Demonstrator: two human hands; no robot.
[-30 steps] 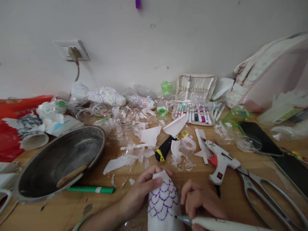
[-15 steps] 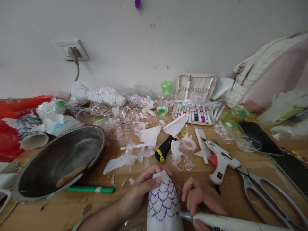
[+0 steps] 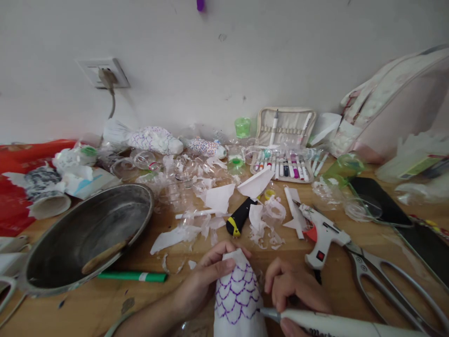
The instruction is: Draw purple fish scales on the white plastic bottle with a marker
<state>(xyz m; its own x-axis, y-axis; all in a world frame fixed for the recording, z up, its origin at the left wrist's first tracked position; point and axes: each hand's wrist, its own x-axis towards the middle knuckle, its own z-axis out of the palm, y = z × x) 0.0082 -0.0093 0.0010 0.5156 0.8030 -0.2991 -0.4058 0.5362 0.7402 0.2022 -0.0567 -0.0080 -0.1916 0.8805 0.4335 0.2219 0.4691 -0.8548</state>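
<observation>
A white papered form (image 3: 238, 299) with purple scale lines stands at the bottom centre, its lower end cut off by the frame edge. My left hand (image 3: 213, 269) grips its narrow top, the thumb lying on the near face. To the right, my right hand (image 3: 296, 290) holds a thick white marker (image 3: 326, 323), whose grey tip touches the form's right side at the end of a purple line. Two similar scaled fish shapes, a larger one (image 3: 154, 139) and a smaller one (image 3: 206, 148), lie near the wall.
A metal basin (image 3: 140, 196) and green marker (image 3: 131, 276) lie left. Paper scraps (image 3: 219, 197) and a black-yellow cutter (image 3: 241, 217) lie ahead. Right are a glue gun (image 3: 326, 234), scissors (image 3: 382, 281) and phone (image 3: 377, 199). A marker case (image 3: 286, 112) and backpack (image 3: 396, 103) stand behind.
The marker has shifted very slightly at its tip, and its printed lettering shows a little more. My left hand keeps the same hold.
</observation>
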